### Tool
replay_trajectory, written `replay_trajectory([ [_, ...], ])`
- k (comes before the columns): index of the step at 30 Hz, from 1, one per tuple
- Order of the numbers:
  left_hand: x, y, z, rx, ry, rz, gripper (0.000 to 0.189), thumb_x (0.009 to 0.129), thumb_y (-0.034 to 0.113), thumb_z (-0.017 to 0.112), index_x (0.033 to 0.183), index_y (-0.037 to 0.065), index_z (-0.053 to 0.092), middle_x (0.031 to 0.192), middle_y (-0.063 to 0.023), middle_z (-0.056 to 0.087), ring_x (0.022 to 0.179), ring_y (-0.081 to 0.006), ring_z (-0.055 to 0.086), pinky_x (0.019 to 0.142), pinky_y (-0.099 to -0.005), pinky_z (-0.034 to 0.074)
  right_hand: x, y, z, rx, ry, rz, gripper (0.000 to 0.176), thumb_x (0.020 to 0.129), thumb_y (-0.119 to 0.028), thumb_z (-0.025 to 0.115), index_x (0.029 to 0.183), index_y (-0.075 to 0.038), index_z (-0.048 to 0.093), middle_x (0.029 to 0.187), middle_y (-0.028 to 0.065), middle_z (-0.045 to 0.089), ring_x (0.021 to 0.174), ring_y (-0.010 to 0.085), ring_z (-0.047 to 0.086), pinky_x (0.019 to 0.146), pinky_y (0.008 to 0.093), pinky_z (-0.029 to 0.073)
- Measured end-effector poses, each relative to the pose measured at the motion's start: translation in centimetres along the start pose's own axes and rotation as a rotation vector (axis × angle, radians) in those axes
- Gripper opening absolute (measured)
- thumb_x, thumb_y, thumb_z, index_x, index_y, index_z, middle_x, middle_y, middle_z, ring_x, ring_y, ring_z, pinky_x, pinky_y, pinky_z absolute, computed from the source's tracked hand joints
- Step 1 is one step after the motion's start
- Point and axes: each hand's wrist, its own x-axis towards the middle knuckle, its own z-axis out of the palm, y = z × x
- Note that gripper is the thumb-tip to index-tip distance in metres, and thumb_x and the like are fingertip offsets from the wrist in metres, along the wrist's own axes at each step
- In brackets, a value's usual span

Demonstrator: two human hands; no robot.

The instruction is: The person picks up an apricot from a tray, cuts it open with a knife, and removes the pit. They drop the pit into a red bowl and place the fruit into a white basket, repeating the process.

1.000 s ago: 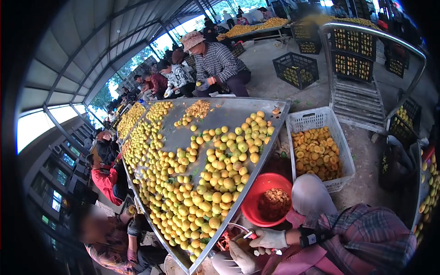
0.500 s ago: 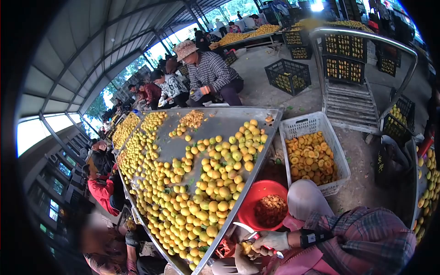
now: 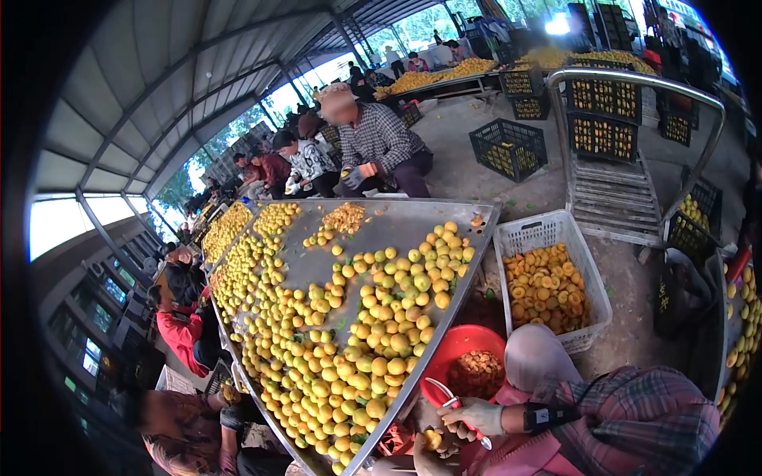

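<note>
My right hand (image 3: 479, 415), in a white glove, is shut on a small knife (image 3: 444, 393) with a red handle and a curved blade pointing up and left. Just below and left of it, my left hand (image 3: 422, 454), also gloved, holds a yellow apricot (image 3: 432, 438) at the bottom edge of the view. Both hands hover by the near corner of a slanted metal table (image 3: 397, 222) covered with several yellow-green apricots (image 3: 381, 325). A red basin (image 3: 444, 349) holding brown pits sits just above my hands.
A white plastic basket (image 3: 540, 230) of halved apricots stands right of the table. Black crates (image 3: 508, 147) of fruit and a metal cart (image 3: 611, 182) lie beyond. Other people sit along the table's far end (image 3: 381, 143) and left side (image 3: 182, 333).
My hands stayed close together at the table corner. The knife blade swung up and shifted slightly right, and the apricot in my left hand shows more plainly. The view shifted slightly.
</note>
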Motion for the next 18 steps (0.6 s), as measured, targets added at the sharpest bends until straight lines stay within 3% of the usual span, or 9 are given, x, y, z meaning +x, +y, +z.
replay_trajectory([
  [4, 1.1, 0.1, -1.9, 0.042, 0.121, -0.007, 0.037, 0.093, 0.040, 0.050, 0.067, 0.014, 0.049, 0.054, -0.0009, 0.042, 0.054, -0.0162, 0.046, 0.052, -0.0321, 0.040, 1.8, -0.6, -1.1, -0.002, 0.102, -0.071, 0.031, 0.092, -0.024, 0.061, 0.121, -0.018, 0.052, 0.081, 0.0048, 0.064, 0.048, 0.0121, 0.052, 0.043, 0.0273, 0.040],
  [6, 2.5, -0.2, -3.9, 0.044, 0.063, -0.022, 0.033, 0.093, 0.040, 0.051, 0.073, 0.014, 0.052, 0.057, -0.0006, 0.045, 0.055, -0.0153, 0.047, 0.052, -0.0304, 0.040, 1.2, -1.4, -0.6, 0.035, 0.268, -0.140, 0.031, 0.094, -0.026, 0.059, 0.122, -0.018, 0.050, 0.086, 0.0073, 0.067, 0.051, 0.0132, 0.056, 0.044, 0.0275, 0.043],
  [7, 3.3, -0.4, -4.8, 0.050, 0.004, -0.040, 0.029, 0.092, 0.040, 0.053, 0.079, 0.014, 0.055, 0.059, -0.0004, 0.048, 0.056, -0.0144, 0.048, 0.052, -0.0287, 0.040, 1.8, -1.4, -1.3, 0.014, 0.240, -0.143, 0.040, 0.093, -0.024, 0.058, 0.131, -0.018, 0.043, 0.089, 0.0067, 0.067, 0.053, 0.0113, 0.056, 0.043, 0.0265, 0.044],
  [12, 4.0, -0.8, -4.7, 0.030, -0.056, -0.028, 0.031, 0.092, 0.038, 0.054, 0.099, 0.009, 0.059, 0.072, -0.0028, 0.057, 0.062, -0.0167, 0.053, 0.057, -0.0293, 0.044, 1.8, -0.6, -1.0, -0.163, 0.207, -0.163, 0.034, 0.092, -0.026, 0.060, 0.124, -0.017, 0.050, 0.090, 0.0073, 0.067, 0.052, 0.0104, 0.056, 0.041, 0.0240, 0.044],
  [14, 4.0, -1.0, -4.7, 0.041, -0.107, -0.050, 0.033, 0.093, 0.037, 0.054, 0.105, 0.006, 0.059, 0.076, -0.0040, 0.059, 0.063, -0.0172, 0.054, 0.059, -0.0296, 0.045, 2.2, 0.4, -1.3, -0.338, 0.056, -0.114, 0.027, 0.092, -0.026, 0.062, 0.116, -0.015, 0.055, 0.084, 0.0078, 0.067, 0.051, 0.0098, 0.056, 0.039, 0.0229, 0.043],
  [15, 4.2, -1.2, -4.8, 0.056, -0.124, -0.057, 0.034, 0.094, 0.036, 0.053, 0.107, 0.005, 0.058, 0.077, -0.0049, 0.059, 0.064, -0.0173, 0.054, 0.059, -0.0298, 0.045, 1.7, 0.5, -1.3, -0.092, -0.087, -0.035, 0.021, 0.091, -0.025, 0.063, 0.108, -0.013, 0.057, 0.075, 0.0076, 0.065, 0.049, 0.0104, 0.056, 0.036, 0.0226, 0.041],
  [16, 4.4, -1.3, -4.9, 0.072, -0.141, -0.063, 0.035, 0.095, 0.035, 0.052, 0.109, 0.003, 0.058, 0.078, -0.0059, 0.059, 0.064, -0.0174, 0.054, 0.060, -0.0300, 0.045, 2.5, 1.1, -1.6, -0.134, -0.061, 0.033, 0.018, 0.091, -0.023, 0.063, 0.104, -0.012, 0.056, 0.069, 0.0077, 0.063, 0.050, 0.0114, 0.057, 0.035, 0.0220, 0.039],
  [18, 4.1, -1.1, -4.6, 0.154, -0.144, -0.045, 0.035, 0.096, 0.034, 0.050, 0.110, 0.003, 0.057, 0.078, -0.0069, 0.059, 0.065, -0.0179, 0.054, 0.060, -0.0304, 0.045, 3.0, 1.9, -1.7, -0.260, -0.067, 0.073, 0.025, 0.091, -0.023, 0.064, 0.113, -0.012, 0.060, 0.070, -0.0001, 0.064, 0.054, 0.0084, 0.061, 0.038, 0.0179, 0.039],
])
